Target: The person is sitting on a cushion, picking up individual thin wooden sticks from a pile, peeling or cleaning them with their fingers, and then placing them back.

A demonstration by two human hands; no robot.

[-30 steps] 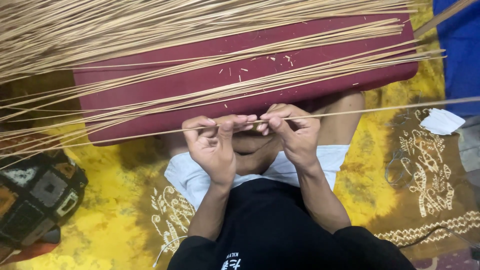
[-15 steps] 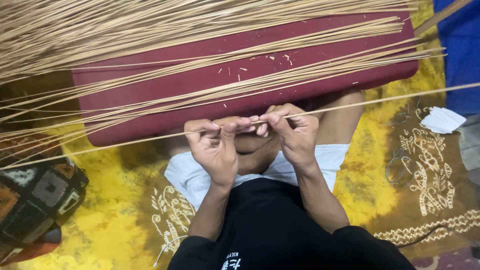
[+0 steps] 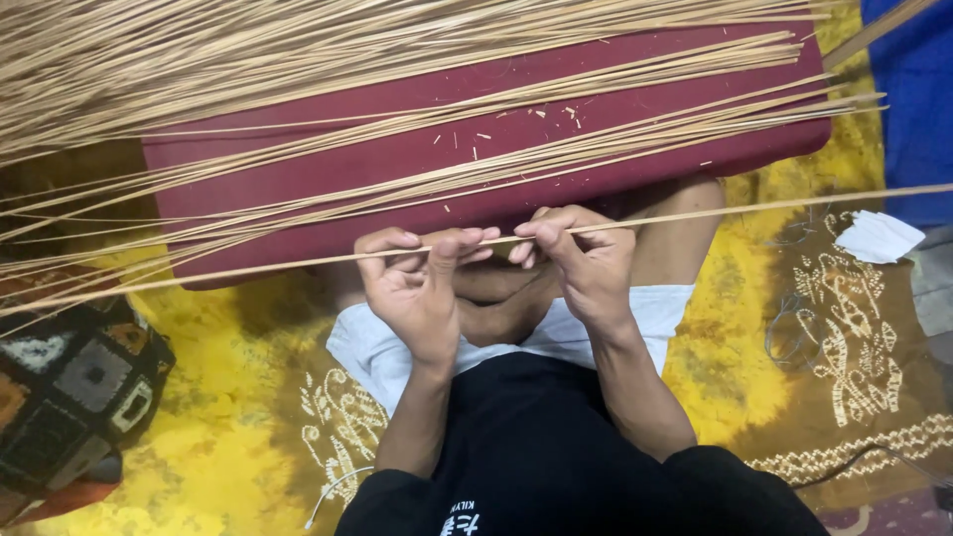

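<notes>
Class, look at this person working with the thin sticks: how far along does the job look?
Many thin sticks already lie spread over the dark red cushion, with small chips on it; whether they are finished cannot be told. In hand: one long stick, pinched by the left hand and right hand. How much remains is unclear.

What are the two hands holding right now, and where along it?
Both the left hand and the right hand pinch one long thin stick near its middle, fingertips close together.

Long stick (image 3: 754,206) ends cut off at both edges, patchwork cushion (image 3: 69,387) cropped left, person's feet hidden.
</notes>
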